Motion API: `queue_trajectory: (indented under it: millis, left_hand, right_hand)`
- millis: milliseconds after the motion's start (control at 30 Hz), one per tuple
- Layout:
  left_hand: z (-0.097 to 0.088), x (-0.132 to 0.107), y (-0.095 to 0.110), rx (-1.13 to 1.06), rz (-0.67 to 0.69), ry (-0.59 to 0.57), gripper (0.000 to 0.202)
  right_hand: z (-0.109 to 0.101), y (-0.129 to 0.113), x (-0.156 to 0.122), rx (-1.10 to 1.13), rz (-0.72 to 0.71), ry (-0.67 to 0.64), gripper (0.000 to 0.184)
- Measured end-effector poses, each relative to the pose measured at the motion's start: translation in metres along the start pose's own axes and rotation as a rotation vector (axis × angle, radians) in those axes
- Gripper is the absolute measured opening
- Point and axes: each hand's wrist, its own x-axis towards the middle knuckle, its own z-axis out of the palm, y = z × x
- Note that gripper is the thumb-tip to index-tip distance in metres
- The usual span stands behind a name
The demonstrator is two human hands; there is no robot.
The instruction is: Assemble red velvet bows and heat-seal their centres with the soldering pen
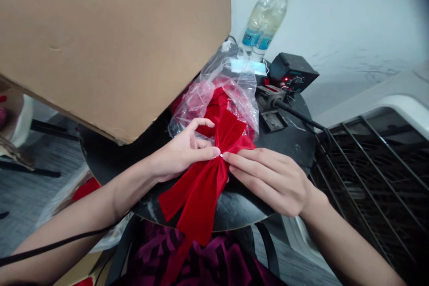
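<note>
Closing in from opposite sides, the left hand (181, 154) and the right hand (268, 181) meet at the gathered centre of a red velvet bow (201, 192), which lies on a round black tabletop (295, 143) directly in front of the person. A tiny silver wire (221, 155) glints at that centre, right between the 2 hands. The left index fingertip (216, 153) reaches it from the left, while the rest of that hand arches open above the velvet. The 4 right fingers lie straight and close together, with their tips (226, 156) reaching it from the right. Both grips are narrow and sit at the gathered centre, though how firmly either one pinches cannot be told. Neither hand is clearly nearer, as both are at the centre. The bow's long axis runs from its upper loops, up and to the right, down to its tails, which point toward the person and hang past the table's edge in front of a patterned maroon garment (201, 261). The upper loops tuck under a clear plastic bag (214, 98). Beyond the bag stand 2 blue-capped water bottles (264, 18) and a black control unit (291, 71) with a small red light. A cardboard box (100, 40) looms over the upper left, a black wire rack (375, 187) fills the right, and a black cable (50, 250) crosses the left forearm.
</note>
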Motion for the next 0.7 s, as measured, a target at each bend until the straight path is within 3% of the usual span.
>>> queue_trajectory:
  millis: [267, 367, 500, 700]
  left_hand:
    - [0.0, 0.002, -0.001, 0.01, 0.017, -0.006, 0.052]
    - [-0.001, 0.002, 0.0, -0.024, 0.044, 0.007, 0.054]
    - [-0.001, 0.001, 0.002, -0.052, 0.086, 0.018, 0.061]
    - [-0.005, -0.004, 0.002, 0.022, 0.071, -0.101, 0.059]
  right_hand:
    - [-0.01, 0.001, 0.005, -0.048, -0.004, -0.08, 0.027]
    - [-0.008, -0.001, -0.002, -0.083, 0.099, 0.018, 0.021]
    - [-0.001, -0.002, -0.01, -0.129, 0.327, 0.15, 0.038]
    - [-0.004, 0.012, -0.019, -0.006, 0.284, 0.108, 0.028]
